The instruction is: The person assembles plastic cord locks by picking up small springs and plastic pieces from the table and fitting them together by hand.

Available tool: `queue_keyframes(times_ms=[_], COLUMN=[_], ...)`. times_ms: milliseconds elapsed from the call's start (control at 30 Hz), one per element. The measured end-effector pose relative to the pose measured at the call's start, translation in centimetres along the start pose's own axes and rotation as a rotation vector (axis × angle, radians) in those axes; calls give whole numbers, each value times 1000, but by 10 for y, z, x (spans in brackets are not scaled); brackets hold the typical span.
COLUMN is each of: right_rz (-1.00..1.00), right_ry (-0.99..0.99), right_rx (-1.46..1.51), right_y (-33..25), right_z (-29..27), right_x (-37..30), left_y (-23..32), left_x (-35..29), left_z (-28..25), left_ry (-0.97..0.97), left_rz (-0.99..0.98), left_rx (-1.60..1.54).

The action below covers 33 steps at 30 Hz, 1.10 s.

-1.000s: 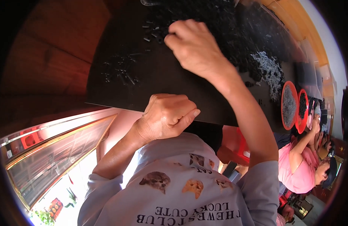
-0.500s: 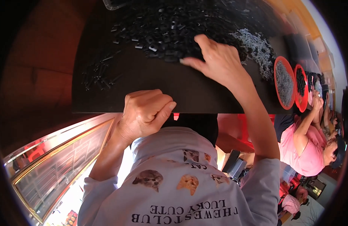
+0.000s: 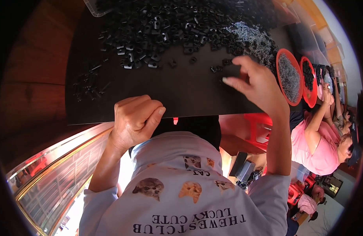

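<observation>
My left hand (image 3: pixel 136 120) is closed in a fist at the near edge of the dark table (image 3: pixel 177 94); whatever it holds, if anything, is hidden inside. Over the right part of the table, my right hand (image 3: pixel 258 80) has its thumb and forefinger apart, with nothing visible between them. Just left of its fingertips lie a few small black pieces (image 3: pixel 216 69). Beyond both hands spreads a large heap of short black tubular parts with holes (image 3: pixel 158 35). A pile of small silvery springs (image 3: pixel 254 39) adjoins the heap on the right.
Thin black pins (image 3: pixel 89 86) lie scattered at the table's left. A red bowl of silvery springs (image 3: pixel 281 92) and a red bowl of black parts (image 3: pixel 312 96) stand at the right edge. A clear plastic box (image 3: pixel 95 13) sits far left. Another person in pink (image 3: pixel 317 145) works at right.
My right hand has moved from the heap's near edge to the right and nearer, its fingers apart. A few small black pieces now show beside it. My left fist stays closed.
</observation>
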State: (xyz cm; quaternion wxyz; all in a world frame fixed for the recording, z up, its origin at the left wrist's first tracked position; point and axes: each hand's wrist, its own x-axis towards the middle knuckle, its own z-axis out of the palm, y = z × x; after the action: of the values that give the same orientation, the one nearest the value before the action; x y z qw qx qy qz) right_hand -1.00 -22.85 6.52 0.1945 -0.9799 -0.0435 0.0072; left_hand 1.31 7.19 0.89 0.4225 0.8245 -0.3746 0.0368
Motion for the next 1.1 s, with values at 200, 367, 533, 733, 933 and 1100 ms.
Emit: queue_keyframes(times_ms=[200,367,533,733,933,1100], right_rz=[-154,-249,-253,-18,-188,153], right_ry=[63,264,321,60,240,15], right_rx=[-55,62,32,-85,74,-82], right_y=[-7,-11,15,15,-11,-2], right_z=[39,40,3,26,41,0], right_x=[21,64,31,28,63,57], left_y=[1,4,3,5,3,3], left_x=[-1,0,-1,3,1,0], left_z=[5,5,4,4,8,8], left_ry=[10,10,8,-3,17,41], left_rz=[-17,-17,-35,6,-10,-8], left_rx=[-9,36,24,49,45,63])
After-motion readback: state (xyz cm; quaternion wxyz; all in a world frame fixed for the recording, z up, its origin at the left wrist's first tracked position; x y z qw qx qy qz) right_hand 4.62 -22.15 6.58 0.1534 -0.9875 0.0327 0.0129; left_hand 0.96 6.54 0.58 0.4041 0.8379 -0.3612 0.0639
